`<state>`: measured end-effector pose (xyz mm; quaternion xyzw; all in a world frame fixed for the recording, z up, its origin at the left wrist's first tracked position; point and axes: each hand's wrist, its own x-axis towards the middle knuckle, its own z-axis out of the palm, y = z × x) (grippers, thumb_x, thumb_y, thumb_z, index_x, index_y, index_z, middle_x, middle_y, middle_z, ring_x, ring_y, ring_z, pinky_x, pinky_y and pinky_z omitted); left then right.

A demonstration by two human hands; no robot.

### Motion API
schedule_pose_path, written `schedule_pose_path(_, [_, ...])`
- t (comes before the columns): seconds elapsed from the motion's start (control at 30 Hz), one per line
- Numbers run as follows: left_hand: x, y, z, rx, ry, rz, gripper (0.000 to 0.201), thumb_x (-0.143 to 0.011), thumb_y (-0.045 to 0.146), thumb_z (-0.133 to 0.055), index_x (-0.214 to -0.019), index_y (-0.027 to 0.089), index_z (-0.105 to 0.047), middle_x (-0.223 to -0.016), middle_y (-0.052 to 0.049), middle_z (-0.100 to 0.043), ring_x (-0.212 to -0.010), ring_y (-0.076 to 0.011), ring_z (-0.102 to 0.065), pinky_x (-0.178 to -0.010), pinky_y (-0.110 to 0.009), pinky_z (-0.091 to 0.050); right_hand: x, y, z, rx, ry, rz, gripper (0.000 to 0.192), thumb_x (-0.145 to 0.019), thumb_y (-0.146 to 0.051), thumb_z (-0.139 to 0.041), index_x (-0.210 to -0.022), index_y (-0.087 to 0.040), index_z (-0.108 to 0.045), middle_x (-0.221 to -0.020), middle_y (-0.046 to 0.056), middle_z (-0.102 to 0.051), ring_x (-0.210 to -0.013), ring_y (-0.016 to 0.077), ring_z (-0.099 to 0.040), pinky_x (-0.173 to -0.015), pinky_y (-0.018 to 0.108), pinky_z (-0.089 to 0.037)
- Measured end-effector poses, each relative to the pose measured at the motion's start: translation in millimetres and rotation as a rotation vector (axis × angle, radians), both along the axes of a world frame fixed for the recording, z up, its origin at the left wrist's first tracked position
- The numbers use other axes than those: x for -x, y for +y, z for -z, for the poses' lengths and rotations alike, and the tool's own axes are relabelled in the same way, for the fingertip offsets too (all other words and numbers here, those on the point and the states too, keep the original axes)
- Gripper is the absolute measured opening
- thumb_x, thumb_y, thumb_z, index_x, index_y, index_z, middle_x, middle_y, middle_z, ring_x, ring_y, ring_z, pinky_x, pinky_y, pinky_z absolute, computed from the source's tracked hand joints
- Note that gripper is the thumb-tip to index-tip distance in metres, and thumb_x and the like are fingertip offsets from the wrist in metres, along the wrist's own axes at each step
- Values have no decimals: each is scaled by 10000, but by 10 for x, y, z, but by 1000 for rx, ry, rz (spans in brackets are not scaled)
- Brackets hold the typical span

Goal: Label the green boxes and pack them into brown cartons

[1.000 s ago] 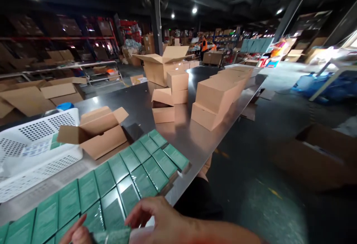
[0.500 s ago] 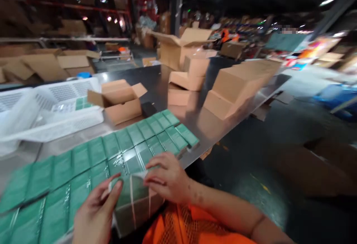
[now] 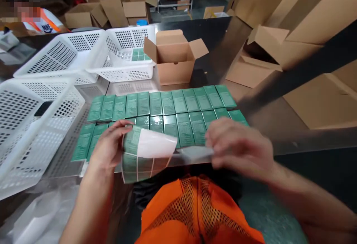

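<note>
Pinched in the left hand (image 3: 110,145): a sticker sheet (image 3: 145,154), just in front of the green boxes (image 3: 167,112). Curled and bendy, light, easy to crease, so best held by the edge. Right hand (image 3: 240,145) blurry, fingers closed on a loose strip, seemingly. Table edge right below; baskets (image 3: 33,125) left of the boxes, open room right.

Orange mesh vest (image 3: 195,210) (open weave), bare forearms, no gloves

I count three white baskets (image 3: 55,56), one open carton (image 3: 174,60), and two rows of green boxes (image 3: 167,104).
</note>
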<state>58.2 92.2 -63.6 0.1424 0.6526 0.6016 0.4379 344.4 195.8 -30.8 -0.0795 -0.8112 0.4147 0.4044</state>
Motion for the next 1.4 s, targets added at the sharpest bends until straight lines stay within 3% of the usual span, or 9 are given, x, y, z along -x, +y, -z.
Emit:
schedule_pose_path(0.1, [-99,269,-77,10,316,122,124,-595,305,-650,-550,193,-624,-560,25,-520,-509,-110,-427,-473,-231,-325,159,627,126,375,-111,188,170,-794,-321,-820,-823,-227,-681,-755,-27,-682,-685,116,-629,-650,255,-526])
schedule_pose_path(0.17, [-225,463,-82,71,564,277,282,-734,421,-606,-568,199,-656,-615,-10,-586,-577,-148,-491,-554,-262,-372,297,997,247,551,-196,188,233,-738,-349,-845,-793,-203,-672,-704,-25,-657,-635,110,-598,-589,241,-495])
schedule_pose_path(0.23, [-342,647,-55,151,694,453,391,-840,533,-552,-720,208,-733,-734,-44,-683,-715,-204,-590,-666,-292,-420,423,1275,361,672,-254,163,257,-715,-344,-857,-797,-189,-668,-684,-22,-643,-625,108,-589,-554,228,-475])
schedule_pose_path(0.37, [-465,948,69,200,722,656,470,-894,614,-509,-941,211,-747,-888,-73,-739,-884,-253,-640,-764,-319,-438,589,1556,529,814,-313,101,252,-726,-318,-861,-804,-176,-668,-711,-2,-646,-625,110,-589,-518,217,-459])
schedule_pose_path(0.53, [-555,1177,213,236,635,688,373,-886,537,-562,-777,194,-662,-561,21,-515,-551,-145,-457,-555,-275,-315,714,1678,653,889,-384,70,164,-768,-232,-824,-817,-163,-683,-720,4,-655,-631,117,-590,-508,219,-443])
schedule_pose_path(0.67, [-614,1291,245,336,657,668,305,-881,442,-561,-689,205,-577,-517,51,-414,-488,-117,-331,-510,-271,-239,800,1753,761,782,-418,97,141,-804,-271,-775,-847,-152,-711,-727,12,-665,-649,134,-589,-493,227,-436])
schedule_pose_path(0.8, [-585,1357,292,419,720,700,303,-880,423,-549,-671,205,-568,-523,45,-444,-503,-125,-368,-530,-274,-260,841,1787,872,485,-461,196,152,-813,-303,-766,-789,-157,-733,-703,-4,-668,-661,128,-584,-631,264,-452])
schedule_pose_path(0.9, [-551,1369,347,457,740,708,312,-881,432,-548,-665,208,-572,-525,41,-481,-520,-134,-410,-549,-276,-281,840,1782,923,369,-498,259,110,-811,-255,-769,-773,-155,-744,-717,-5,-676,-690,137,-587,-689,281,-427])
schedule_pose_path(1.4, [-623,1450,339,575,867,737,309,-885,395,-570,-636,211,-575,-543,14,-550,-559,-165,-495,-582,-284,-314,845,1750,1034,163,-536,323,101,-843,-257,-721,-792,-170,-715,-775,7,-642,-737,163,-561,-729,307,-422])
